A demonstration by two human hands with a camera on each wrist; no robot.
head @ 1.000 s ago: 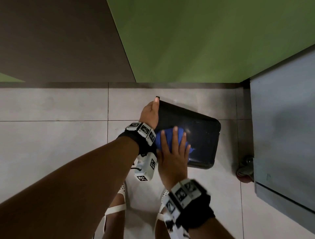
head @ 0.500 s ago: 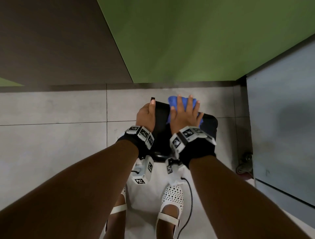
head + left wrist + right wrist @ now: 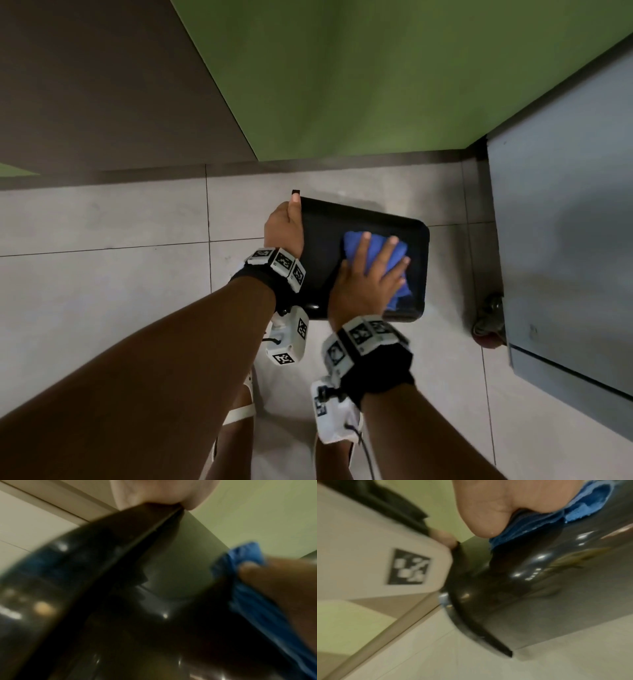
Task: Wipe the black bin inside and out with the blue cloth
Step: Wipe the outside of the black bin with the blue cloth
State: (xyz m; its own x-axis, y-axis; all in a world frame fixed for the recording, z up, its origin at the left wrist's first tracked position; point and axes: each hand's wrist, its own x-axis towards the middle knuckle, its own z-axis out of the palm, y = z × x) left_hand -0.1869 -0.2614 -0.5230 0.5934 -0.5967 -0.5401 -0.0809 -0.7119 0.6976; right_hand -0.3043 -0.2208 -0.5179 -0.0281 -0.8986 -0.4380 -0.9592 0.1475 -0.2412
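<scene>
We steady the black bin (image 3: 356, 219), tipped on its side on the tiled floor (image 3: 102, 291), our left hand (image 3: 284, 228) gripping its left rim. Our right hand (image 3: 368, 284) presses the blue cloth (image 3: 376, 248) flat-fingered on the upturned outer wall (glossy). We should keep that pressure even and overlap strokes right to the edges.

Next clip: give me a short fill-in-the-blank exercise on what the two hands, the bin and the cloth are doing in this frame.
1. The right hand presses a cloth of the colour ____ against the bin.
2. The left hand grips the bin at its ____.
3. The bin lies on its ____ on the tiled floor.
4. The wall behind the bin is ____.

Missing words: blue; rim; side; green
</scene>
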